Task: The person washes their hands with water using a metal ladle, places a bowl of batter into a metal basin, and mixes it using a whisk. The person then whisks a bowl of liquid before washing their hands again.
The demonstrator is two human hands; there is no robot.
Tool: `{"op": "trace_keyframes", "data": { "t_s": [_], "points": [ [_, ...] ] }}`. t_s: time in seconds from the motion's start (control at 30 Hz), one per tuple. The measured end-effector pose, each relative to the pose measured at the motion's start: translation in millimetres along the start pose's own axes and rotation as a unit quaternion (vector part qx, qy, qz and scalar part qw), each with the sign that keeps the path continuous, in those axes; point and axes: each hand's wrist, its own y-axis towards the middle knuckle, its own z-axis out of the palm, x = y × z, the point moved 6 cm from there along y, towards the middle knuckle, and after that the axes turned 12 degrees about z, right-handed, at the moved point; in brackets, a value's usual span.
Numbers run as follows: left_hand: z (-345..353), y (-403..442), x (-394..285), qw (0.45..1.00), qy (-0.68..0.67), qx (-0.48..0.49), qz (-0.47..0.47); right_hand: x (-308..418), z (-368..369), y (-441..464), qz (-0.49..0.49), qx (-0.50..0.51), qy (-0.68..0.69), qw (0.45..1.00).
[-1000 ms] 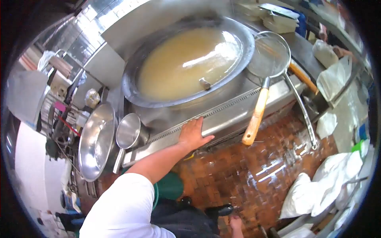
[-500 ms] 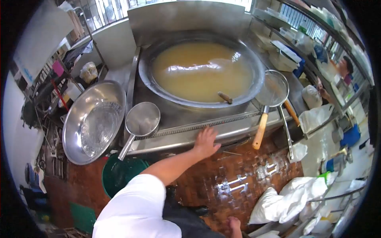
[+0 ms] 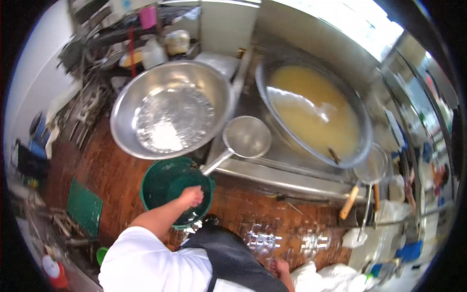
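Over green plastic tub (image 3: 160,179) | left hand (image 3: 191,197) is held, closure cannot be told | slipperiness is judged likely; rim (image 3: 145,184) should be gripped

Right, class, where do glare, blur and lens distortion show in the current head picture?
Head view: glare whitens the window and flashes off the steel basin and wet floor; head view: the left hand looks slightly soft; head view: wide-angle distortion seems to bow the white wall inside a dark, curved border.

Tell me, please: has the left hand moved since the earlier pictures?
Yes. Judged against the steel counter's front edge, the left hand has moved left and away, and now appears over the green tub.
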Motion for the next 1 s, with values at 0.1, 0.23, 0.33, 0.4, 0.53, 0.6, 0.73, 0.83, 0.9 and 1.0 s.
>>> {"op": "trace_keyframes", "data": {
  "t_s": [0.1, 0.23, 0.33, 0.4, 0.53, 0.6, 0.73, 0.83, 0.9, 1.0],
  "points": [
    [-4, -2, -81, 0.976, -0.211, 0.053, 0.010, 49, 28, -18, -0.020, -0.099, -0.066, 0.993],
    [22, -2, -163, 0.933, -0.244, 0.256, 0.066, 100, 84, -38, -0.053, -0.145, -0.228, 0.961],
    [44, 24, -176, 0.926, -0.214, 0.306, 0.052, 115, 112, -32, -0.124, -0.096, -0.219, 0.963],
    [56, 33, -182, 0.941, -0.168, 0.289, 0.050, 119, 129, -27, -0.163, -0.060, -0.239, 0.955],
    [81, 24, -200, 0.955, -0.050, 0.258, 0.136, 123, 150, -57, -0.177, -0.053, -0.350, 0.918],
    [88, 11, -201, 0.948, -0.081, 0.265, 0.153, 124, 153, -73, -0.189, -0.059, -0.350, 0.916],
    [94, -40, -206, 0.947, -0.133, 0.232, 0.177, 107, 88, -32, -0.065, -0.058, -0.372, 0.924],
    [93, -82, -186, 0.942, -0.161, 0.224, 0.192, 116, 41, -16, -0.022, -0.056, -0.370, 0.927],
    [86, -120, -162, 0.931, -0.196, 0.241, 0.191, 129, 19, -4, -0.010, -0.044, -0.357, 0.933],
    [68, -167, -108, 0.940, -0.201, 0.216, 0.173, 149, 6, 12, 0.023, -0.004, -0.292, 0.956]
  ]
}}
